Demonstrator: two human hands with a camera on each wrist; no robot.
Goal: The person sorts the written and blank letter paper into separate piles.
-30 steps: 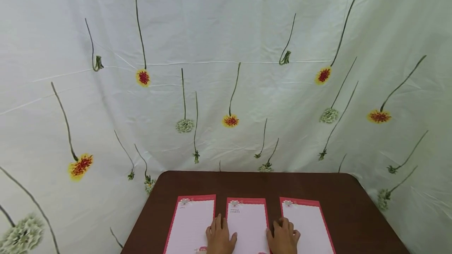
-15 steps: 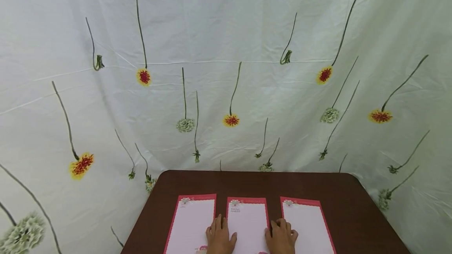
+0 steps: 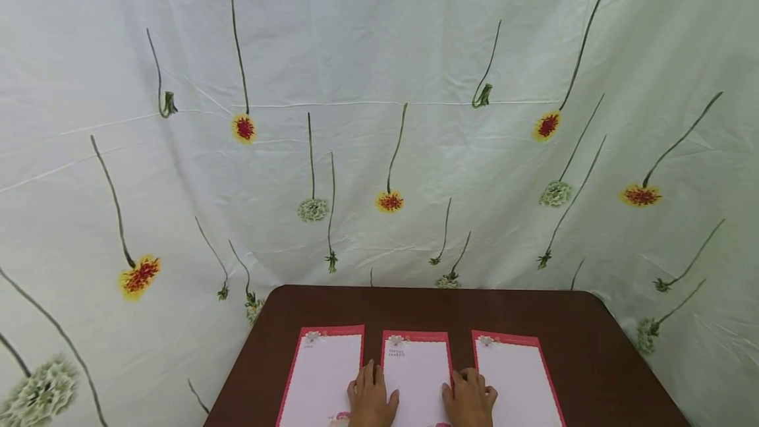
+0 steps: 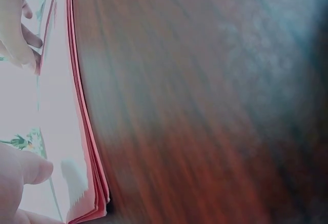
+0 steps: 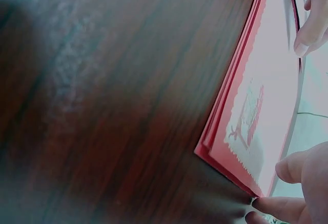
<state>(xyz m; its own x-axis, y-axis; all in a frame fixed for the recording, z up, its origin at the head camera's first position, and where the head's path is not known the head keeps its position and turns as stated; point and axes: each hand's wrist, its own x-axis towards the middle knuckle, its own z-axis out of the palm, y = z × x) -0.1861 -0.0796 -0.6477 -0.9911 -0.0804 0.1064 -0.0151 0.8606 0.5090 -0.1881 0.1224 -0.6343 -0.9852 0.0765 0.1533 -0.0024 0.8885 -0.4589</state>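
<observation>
Head view: three red-bordered sheets lie side by side on a brown table [image 3: 439, 312]; landmark for all places = middle sheet [image 3: 416, 374], which lies between the two hands, its lower end running out of view

Left sheet [image 3: 326, 374] just left of the middle sheet, right sheet [image 3: 514, 381] just right of it, a strip of table on either side; each has a white flower printed at its top left corner

Small dark lettering [image 3: 396, 352] sits near the top of the middle sheet, under its flower

Left hand [image 3: 371, 402]: at the left edge of the middle sheet, spanning the gap to the left sheet; palm down, fingers extended forward, thumb spread out over the middle sheet; no firm hold seen

Right hand [image 3: 468, 400]: at the right edge of the middle sheet, spanning the gap to the right sheet; palm down, fingers loosely bent and spread, thumb toward the middle sheet; whether the thumb presses, cannot tell

Wrist views: a stack of paper [image 4: 59, 116] with several red edges layered; which of the three it is, cannot tell

Beyond the middle sheet and table: pale cloth [image 3: 356, 51] printed with long-stemmed flowers, heads mostly downward
</observation>
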